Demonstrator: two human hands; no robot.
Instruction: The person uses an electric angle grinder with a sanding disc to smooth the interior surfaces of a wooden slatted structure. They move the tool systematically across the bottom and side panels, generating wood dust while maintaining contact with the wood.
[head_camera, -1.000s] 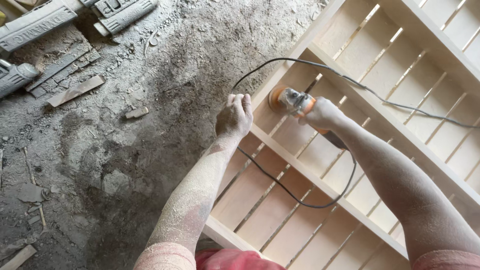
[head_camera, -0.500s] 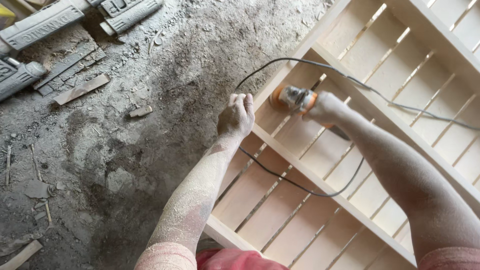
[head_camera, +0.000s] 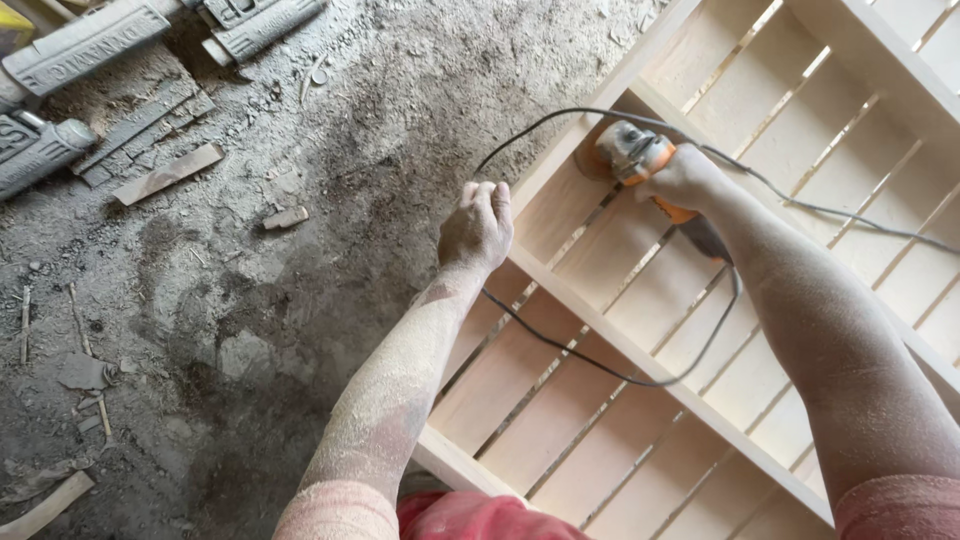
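My right hand (head_camera: 685, 180) grips an orange and grey electric sander (head_camera: 640, 155), its disc pressed against the inside of a pale wooden slatted frame (head_camera: 600, 330) lying on the ground. The sander's black cord (head_camera: 600, 365) loops across the frame's compartments. My left hand (head_camera: 478, 225) rests with curled fingers on the frame's outer side rail, just left of the sander. Both forearms are coated in fine sawdust.
A dusty dirt floor (head_camera: 300, 250) covered in sawdust spreads to the left. Grey moulded blocks (head_camera: 90, 45) and wood offcuts (head_camera: 165, 172) lie at the top left. A loose strip of wood (head_camera: 45, 505) sits at the bottom left.
My right hand has pushed the sander a little further up along the frame. The left hand stays on the rail.
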